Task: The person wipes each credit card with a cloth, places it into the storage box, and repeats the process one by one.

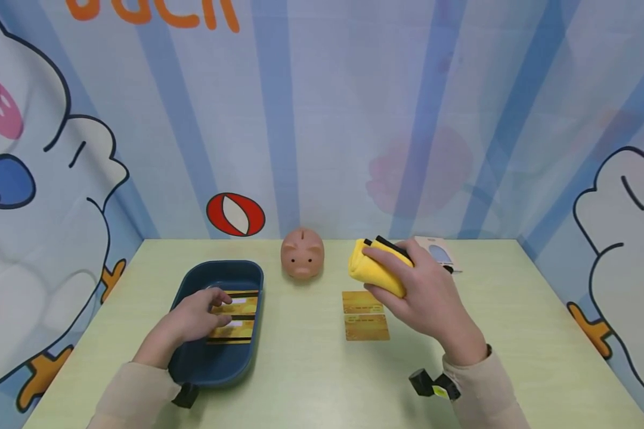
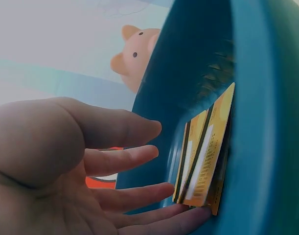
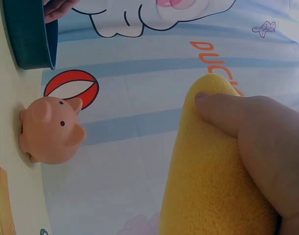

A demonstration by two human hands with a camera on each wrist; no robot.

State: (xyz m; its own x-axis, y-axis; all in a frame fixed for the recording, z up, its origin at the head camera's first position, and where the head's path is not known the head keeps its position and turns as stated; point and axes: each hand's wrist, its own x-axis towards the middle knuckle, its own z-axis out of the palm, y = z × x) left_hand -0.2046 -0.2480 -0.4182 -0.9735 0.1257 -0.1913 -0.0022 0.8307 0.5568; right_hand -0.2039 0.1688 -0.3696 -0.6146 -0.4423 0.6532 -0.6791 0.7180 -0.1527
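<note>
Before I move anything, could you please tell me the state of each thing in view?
Blue tray: upright, open-topped.
Gold cards in the tray: dark stripes facing up.
Left hand: fingers loosely extended over the tray.
Yellow fabric bundle: folded, held above the table.
Right hand: gripping the bundle.
Gold cards on the table: lying flat.
Piggy bank: upright, facing the person.
Pale flat item: partly hidden.

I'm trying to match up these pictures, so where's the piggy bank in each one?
Head: the piggy bank is a little below and left of the picture's middle.
Left wrist: near the top, just left of the middle, partly hidden by the blue tray.
Right wrist: at the left, about halfway down, looking tipped sideways.
Shared landmark: the blue tray shows in all three.
</note>
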